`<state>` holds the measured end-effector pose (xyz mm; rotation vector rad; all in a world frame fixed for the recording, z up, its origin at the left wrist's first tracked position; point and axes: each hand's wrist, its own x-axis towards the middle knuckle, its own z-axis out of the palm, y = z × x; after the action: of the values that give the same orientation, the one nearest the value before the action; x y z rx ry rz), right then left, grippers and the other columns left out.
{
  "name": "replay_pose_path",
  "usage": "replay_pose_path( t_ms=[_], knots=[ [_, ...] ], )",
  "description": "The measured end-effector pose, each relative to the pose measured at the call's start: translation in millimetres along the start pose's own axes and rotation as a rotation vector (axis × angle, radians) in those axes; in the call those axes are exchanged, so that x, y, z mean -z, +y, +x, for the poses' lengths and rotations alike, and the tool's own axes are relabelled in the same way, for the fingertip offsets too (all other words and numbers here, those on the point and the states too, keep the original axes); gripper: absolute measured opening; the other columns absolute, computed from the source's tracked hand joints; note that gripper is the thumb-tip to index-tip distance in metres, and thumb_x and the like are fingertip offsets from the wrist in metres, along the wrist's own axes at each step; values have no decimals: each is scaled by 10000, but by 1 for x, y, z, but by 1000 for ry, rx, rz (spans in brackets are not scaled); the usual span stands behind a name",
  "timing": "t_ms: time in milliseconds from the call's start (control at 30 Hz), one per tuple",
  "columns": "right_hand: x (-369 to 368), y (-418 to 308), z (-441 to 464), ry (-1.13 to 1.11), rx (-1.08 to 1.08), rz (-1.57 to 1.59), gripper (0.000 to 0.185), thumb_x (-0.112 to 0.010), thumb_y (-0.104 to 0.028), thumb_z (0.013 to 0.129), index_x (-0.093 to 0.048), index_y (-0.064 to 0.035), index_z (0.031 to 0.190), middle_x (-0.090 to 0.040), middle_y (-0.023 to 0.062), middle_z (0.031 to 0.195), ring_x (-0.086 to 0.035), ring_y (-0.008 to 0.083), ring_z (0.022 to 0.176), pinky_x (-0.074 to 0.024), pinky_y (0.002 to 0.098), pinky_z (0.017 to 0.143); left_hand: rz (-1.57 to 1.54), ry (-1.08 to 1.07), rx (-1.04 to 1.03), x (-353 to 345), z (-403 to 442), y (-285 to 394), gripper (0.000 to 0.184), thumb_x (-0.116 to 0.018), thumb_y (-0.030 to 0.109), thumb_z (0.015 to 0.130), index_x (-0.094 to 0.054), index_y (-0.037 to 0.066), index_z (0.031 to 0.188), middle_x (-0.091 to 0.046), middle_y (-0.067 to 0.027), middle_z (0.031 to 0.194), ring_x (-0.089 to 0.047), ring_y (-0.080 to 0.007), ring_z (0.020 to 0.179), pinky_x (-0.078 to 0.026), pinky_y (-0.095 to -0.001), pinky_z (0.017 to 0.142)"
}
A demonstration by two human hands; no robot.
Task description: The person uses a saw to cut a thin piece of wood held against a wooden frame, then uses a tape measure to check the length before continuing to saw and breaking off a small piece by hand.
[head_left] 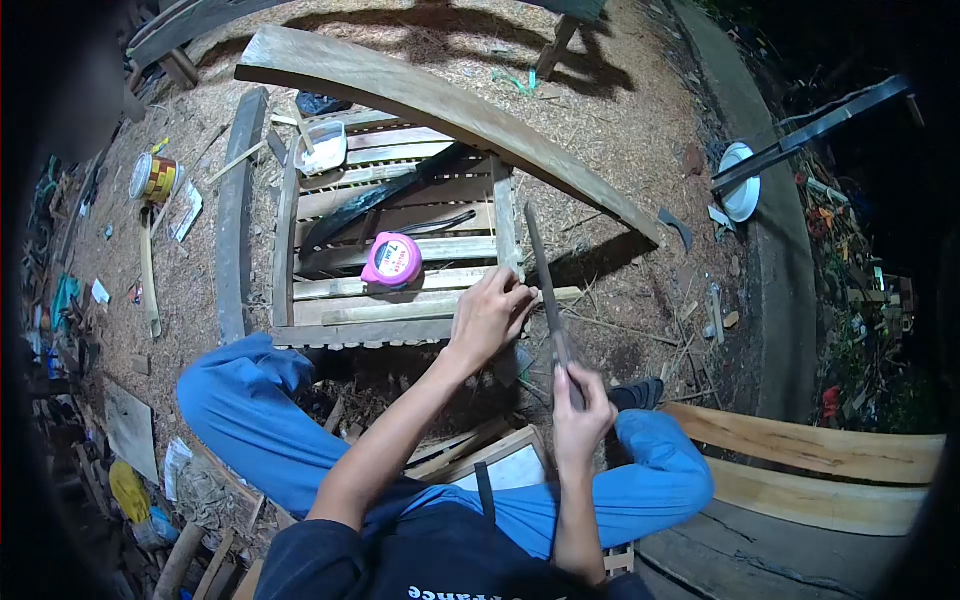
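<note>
My right hand [583, 408] is closed around the lower end of a long, narrow dark blade [542, 265], which looks like a long knife and points away from me. Its handle is mostly hidden by my fingers. Just left of the blade, my left hand [488, 318] presses a thin wooden strip [400, 311] at the near right corner of a slatted wooden crate [362, 334]. The strip's right end sticks out past my fingers towards the blade. Whether blade and strip touch, I cannot tell. A pink tape measure [393, 261] sits on the slats left of my hand.
A curved plank [430, 100] spans the crate's far side. On the slats lie a dark bar [380, 195] and a white tub [324, 147]. A tin [155, 177] stands at left, a white bowl [739, 182] at right. Planks [810, 440] lie at lower right.
</note>
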<state>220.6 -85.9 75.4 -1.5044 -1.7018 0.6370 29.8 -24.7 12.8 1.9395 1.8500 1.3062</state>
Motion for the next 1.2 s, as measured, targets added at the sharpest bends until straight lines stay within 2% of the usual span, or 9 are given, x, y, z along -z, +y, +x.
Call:
replay_pose_path(
  t_ms=[433,500,567,700,767,900,967,1067,1200],
  knots=[
    [-8,-8,11,-33,-6,9,138,-777,-59,954,-744,30,1056,-797,193,988,-800,312,902,-602,389,815,-10,57,-3,-5,0,-2,150,-811,214,919,-769,70,926,-630,-108,937,-662,-300,862,-556,-427,699],
    [8,-2,-12,5,-24,-58,147,-787,-38,956,-749,60,1058,-800,142,980,-745,144,901,-593,312,819,-19,35,25,-3,2,-1,145,-814,209,914,-768,73,927,-631,-107,947,-662,-300,873,-557,-431,699],
    [9,8,-21,18,-49,-16,145,-784,-21,956,-747,68,1065,-801,139,997,-743,144,922,-596,308,834,-11,43,3,-4,0,-1,143,-810,205,914,-762,71,930,-631,-106,960,-660,-306,886,-556,-437,705],
    [-12,-6,7,27,-45,28,144,-777,-23,961,-741,66,1069,-800,141,987,-747,152,914,-598,318,831,-12,18,13,-3,1,0,149,-804,201,918,-749,63,934,-632,-110,966,-656,-318,892,-553,-443,712],
    [-19,-15,23,-7,-35,68,143,-780,-85,963,-751,20,1056,-796,191,987,-798,306,899,-606,390,830,-3,-32,37,0,0,1,159,-792,198,912,-748,55,965,-625,-126,1007,-658,-316,956,-566,-439,776],
    [1,-9,-1,-18,-22,-41,155,-791,-78,947,-754,22,1060,-800,195,1006,-801,299,927,-609,390,844,-19,-22,58,-1,1,1,166,-786,221,922,-753,66,975,-623,-124,1009,-658,-320,959,-562,-447,776],
    [3,1,-16,4,-49,-6,173,-798,-56,952,-743,69,1059,-803,174,986,-763,184,902,-597,333,841,-16,-39,50,-2,0,0,165,-784,219,924,-753,66,977,-625,-125,1009,-658,-322,957,-561,-445,776],
    [3,-11,-13,14,-74,-36,152,-794,-67,943,-751,36,1046,-800,198,1026,-802,306,946,-612,391,844,-20,20,24,-3,0,0,163,-803,208,921,-752,54,925,-630,-118,950,-659,-318,883,-549,-445,718],
    [-11,-12,18,-10,-40,26,149,-788,-60,946,-754,34,1058,-797,204,1041,-802,313,945,-614,391,847,0,9,23,0,1,0,150,-803,198,916,-755,58,940,-631,-116,960,-660,-314,894,-552,-442,725]
  ],
)
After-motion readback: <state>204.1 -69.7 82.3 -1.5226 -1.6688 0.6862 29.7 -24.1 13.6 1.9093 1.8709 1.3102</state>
